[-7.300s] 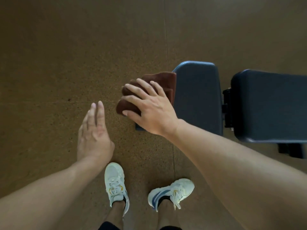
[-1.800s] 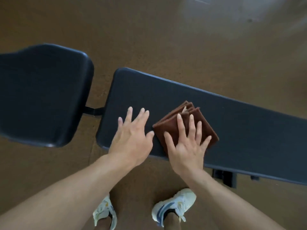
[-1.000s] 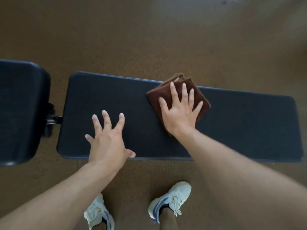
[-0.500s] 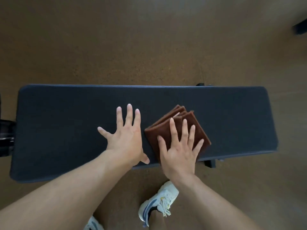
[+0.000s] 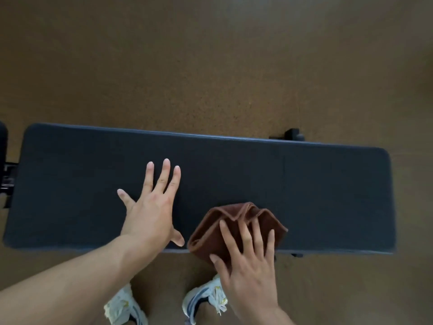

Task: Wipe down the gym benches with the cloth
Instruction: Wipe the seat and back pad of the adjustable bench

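Dark padded gym bench (image 5: 304, 188) runs 9-to-3 across the view, over a brown speckled floor (image 5: 210, 66). Brown folded cloth (image 5: 210, 233) sits at the bench's near edge, approx 5 o'clock from bench centre, its near corner hanging past the edge and its far folds buckled up. Right hand (image 5: 250, 266) lies flat on the cloth, fingers (image 5: 257, 233) straight and spread apart, pressing down, not curled. Left hand (image 5: 152, 212) rests palm-down on the bare pad at 9 o'clock from the cloth, just beside it; fingers splayed, holding nothing. White sneakers (image 5: 203, 299) at 6 o'clock, under the arms. Black frame part (image 5: 291, 133) pokes out behind the far edge, approx 1 o'clock.
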Action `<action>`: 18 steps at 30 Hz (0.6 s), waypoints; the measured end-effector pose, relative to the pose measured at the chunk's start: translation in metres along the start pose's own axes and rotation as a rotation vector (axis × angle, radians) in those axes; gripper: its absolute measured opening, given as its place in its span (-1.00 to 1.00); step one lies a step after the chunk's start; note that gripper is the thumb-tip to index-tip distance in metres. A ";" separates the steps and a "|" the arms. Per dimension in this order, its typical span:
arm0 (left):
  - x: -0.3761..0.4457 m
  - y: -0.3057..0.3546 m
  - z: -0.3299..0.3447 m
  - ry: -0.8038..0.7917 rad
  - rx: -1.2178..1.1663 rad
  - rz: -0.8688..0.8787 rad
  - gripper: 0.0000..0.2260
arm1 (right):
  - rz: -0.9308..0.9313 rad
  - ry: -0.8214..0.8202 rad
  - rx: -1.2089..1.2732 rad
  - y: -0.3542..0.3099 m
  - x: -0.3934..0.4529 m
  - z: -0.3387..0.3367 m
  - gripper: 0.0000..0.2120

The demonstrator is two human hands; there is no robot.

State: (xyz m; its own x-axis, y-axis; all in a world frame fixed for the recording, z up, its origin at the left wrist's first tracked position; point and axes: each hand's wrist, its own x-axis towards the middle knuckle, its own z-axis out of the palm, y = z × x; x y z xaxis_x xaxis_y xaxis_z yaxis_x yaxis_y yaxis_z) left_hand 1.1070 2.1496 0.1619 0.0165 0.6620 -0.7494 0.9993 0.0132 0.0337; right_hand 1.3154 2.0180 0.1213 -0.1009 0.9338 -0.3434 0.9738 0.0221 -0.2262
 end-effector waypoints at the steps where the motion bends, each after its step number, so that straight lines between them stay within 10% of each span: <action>1: 0.001 0.001 0.000 0.000 0.002 -0.003 0.41 | -0.019 -0.032 -0.004 0.004 0.000 0.001 -0.35; 11: 0.005 0.003 0.005 0.055 -0.043 0.035 0.43 | 0.221 0.073 0.045 -0.007 0.172 -0.045 -0.36; 18: -0.008 -0.029 0.029 0.193 -0.170 0.262 0.16 | 0.190 0.075 0.066 -0.037 0.056 -0.020 -0.35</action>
State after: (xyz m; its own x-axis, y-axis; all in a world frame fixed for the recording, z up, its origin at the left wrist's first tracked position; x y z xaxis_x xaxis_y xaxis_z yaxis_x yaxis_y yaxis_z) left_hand 1.0788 2.1221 0.1475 0.2485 0.7886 -0.5624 0.9421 -0.0618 0.3297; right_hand 1.2777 2.0765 0.1286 0.1009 0.9429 -0.3174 0.9582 -0.1780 -0.2241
